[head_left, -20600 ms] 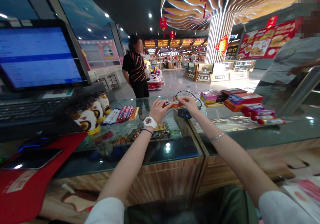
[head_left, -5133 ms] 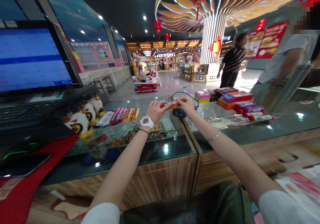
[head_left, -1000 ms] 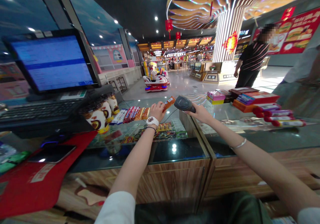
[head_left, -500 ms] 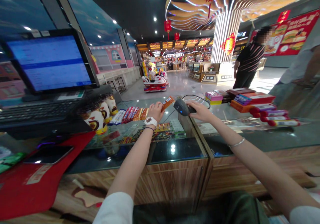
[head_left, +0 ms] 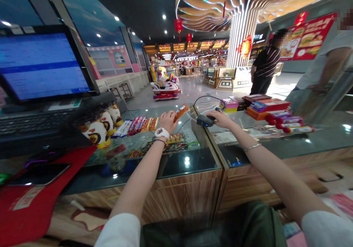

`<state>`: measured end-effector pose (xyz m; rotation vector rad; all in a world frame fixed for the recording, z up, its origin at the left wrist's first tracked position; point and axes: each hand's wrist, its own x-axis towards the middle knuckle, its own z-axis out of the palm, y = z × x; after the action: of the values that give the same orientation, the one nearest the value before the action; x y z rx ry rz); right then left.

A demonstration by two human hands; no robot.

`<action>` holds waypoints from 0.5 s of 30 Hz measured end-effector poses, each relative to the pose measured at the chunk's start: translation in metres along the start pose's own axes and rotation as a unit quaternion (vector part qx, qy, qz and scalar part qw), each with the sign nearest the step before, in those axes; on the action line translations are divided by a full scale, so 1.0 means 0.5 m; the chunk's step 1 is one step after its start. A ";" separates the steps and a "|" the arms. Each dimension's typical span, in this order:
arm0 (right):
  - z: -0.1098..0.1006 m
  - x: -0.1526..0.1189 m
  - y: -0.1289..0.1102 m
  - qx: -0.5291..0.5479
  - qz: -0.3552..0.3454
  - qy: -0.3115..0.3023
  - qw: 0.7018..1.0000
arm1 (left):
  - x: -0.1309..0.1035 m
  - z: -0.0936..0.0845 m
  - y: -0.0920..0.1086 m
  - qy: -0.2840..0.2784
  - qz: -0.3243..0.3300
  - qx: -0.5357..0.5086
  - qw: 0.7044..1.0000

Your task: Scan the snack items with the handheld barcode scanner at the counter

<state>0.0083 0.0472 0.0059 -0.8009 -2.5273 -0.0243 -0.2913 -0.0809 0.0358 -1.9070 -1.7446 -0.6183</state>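
Note:
My left hand (head_left: 168,122), with a white watch at its wrist, is closed on an orange-wrapped snack bar (head_left: 182,111) above the glass counter. To its right, my right hand (head_left: 221,119) grips a dark handheld scanner (head_left: 205,120), low over the counter near the seam, a small blue light showing on it. A black cable (head_left: 205,96) loops behind the scanner. Just left of my left hand lies a row of wrapped bars (head_left: 138,124) in orange, red and blue-white.
A monitor (head_left: 45,64), keyboard (head_left: 24,123) and several patterned cups (head_left: 96,131) stand at the left, a phone (head_left: 41,174) on a red mat (head_left: 30,210). Stacked boxes (head_left: 268,105) and tubes (head_left: 289,122) sit at the right. Two people stand beyond the counter.
The scanner has turned and lowered in my right hand, its head farther from the bar. The bar remains in my left hand. The whole view has shifted slightly.

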 end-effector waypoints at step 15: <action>0.030 0.007 0.025 0.098 -0.004 -0.011 0.995 | -0.002 -0.006 0.014 -0.002 0.003 -0.018 1.000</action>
<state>0.0060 0.0618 -0.0071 -0.7158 -2.5055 0.2266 -0.2843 -0.0844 0.0372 -1.9381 -1.7402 -0.6481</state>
